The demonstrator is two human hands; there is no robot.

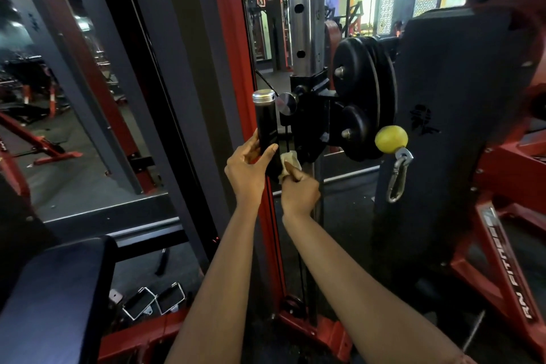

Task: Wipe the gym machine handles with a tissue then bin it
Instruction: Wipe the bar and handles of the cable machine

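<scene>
Seat pad (53, 298) bottom-left, two loose stirrup grips (153, 301) on the floor beyond it. Left hand (246, 170): fingers and thumb clamped round lower part of upright black handle (266, 124), chrome cap on top. Right hand (300, 192): fingers curled, pinching crumpled tissue (291, 161) against handle's lower right side. Behind: black pulleys (354, 89), yellow ball (391, 139) with carabiner (397, 180) below, holed steel upright (301, 9).

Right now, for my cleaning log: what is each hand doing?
Left hand: holds the black handle.
Right hand: pinches the tissue.
</scene>
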